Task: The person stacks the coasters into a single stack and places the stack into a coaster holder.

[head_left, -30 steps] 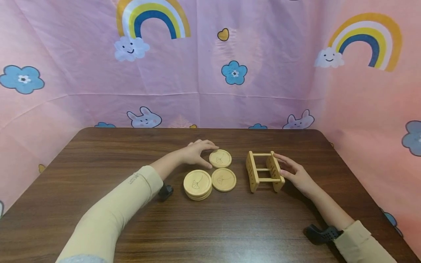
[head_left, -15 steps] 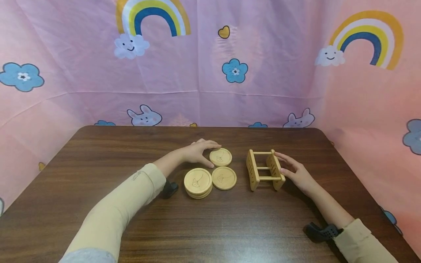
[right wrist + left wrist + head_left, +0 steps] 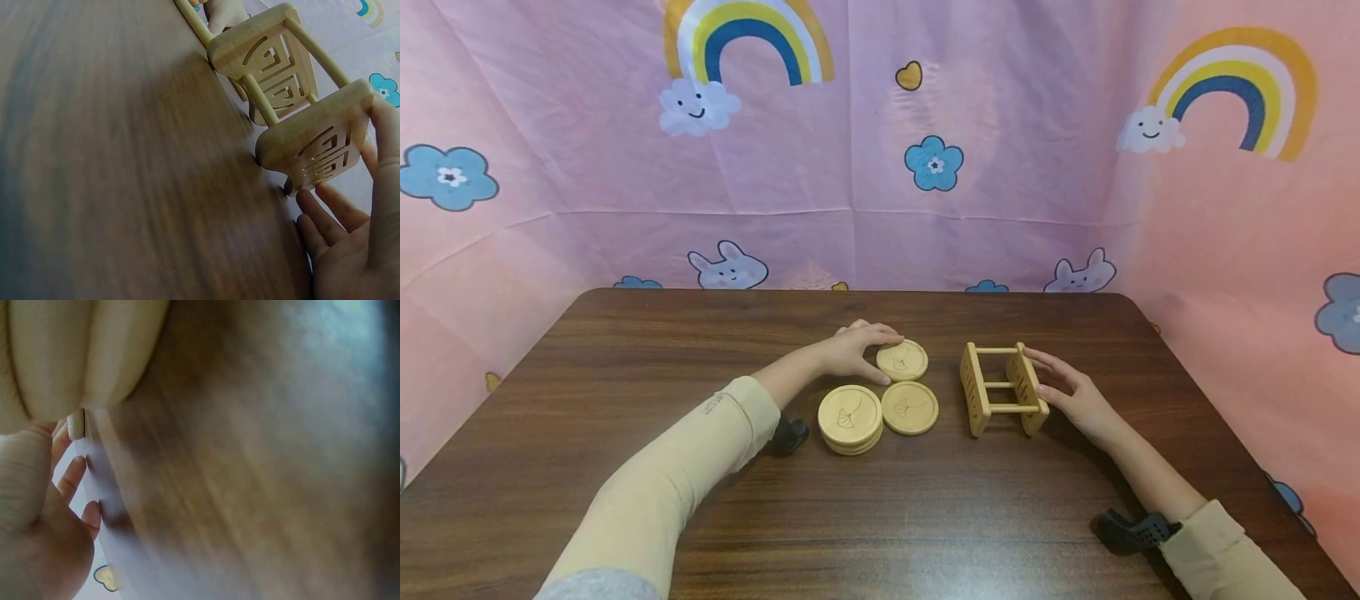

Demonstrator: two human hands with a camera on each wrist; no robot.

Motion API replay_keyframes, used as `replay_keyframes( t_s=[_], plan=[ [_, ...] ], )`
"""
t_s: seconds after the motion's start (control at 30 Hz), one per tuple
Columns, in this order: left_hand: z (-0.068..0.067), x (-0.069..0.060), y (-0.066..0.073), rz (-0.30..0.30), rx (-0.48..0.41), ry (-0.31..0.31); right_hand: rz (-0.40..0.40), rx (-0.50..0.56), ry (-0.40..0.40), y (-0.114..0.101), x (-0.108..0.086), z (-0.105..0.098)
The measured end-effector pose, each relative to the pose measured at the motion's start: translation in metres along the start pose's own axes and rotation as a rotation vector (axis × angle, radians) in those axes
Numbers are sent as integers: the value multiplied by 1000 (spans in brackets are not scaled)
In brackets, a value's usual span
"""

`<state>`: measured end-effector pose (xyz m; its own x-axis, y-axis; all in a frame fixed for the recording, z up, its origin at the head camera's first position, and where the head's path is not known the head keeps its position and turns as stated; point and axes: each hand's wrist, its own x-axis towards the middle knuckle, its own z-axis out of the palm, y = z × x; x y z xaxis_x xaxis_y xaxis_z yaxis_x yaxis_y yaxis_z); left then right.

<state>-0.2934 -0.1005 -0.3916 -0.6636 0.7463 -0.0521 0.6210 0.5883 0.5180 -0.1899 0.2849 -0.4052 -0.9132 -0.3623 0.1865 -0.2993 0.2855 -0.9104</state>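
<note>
In the head view my left hand [image 3: 852, 350] spans the left side of the back coaster [image 3: 904, 361], its thumb and a fingertip gripping the round rim. A second coaster [image 3: 910, 408] lies in front of it, beside a small stack of coasters [image 3: 850, 415]. In the left wrist view the left hand [image 3: 56, 531] shows beside a coaster's pale edge [image 3: 76, 425]. My right hand [image 3: 1081, 408] holds the wooden rack [image 3: 974, 392] by its right panel. In the right wrist view the right hand [image 3: 356, 237] has thumb and fingers at the rack's slotted panel [image 3: 325, 137]; other fingers extend below.
The brown wooden table [image 3: 880, 525] stands before a patterned pink cloth backdrop [image 3: 1000, 100]. A black band [image 3: 1131, 532] is on the right wrist, and another dark device [image 3: 790, 435] is at the left wrist.
My left hand has shifted slightly right, its fingertips farther over the back coaster's edge. My right hand and the rack have stayed in place.
</note>
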Motion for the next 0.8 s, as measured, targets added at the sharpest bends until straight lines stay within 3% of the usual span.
replay_keyframes(
  t_s=[0.4,0.8],
  plan=[
    [0,-2,2,-33,-30,8,-9,-6,11,1,-1,1],
    [0,-4,0,-29,-38,50,-27,4,4,1,2,0]
  ],
)
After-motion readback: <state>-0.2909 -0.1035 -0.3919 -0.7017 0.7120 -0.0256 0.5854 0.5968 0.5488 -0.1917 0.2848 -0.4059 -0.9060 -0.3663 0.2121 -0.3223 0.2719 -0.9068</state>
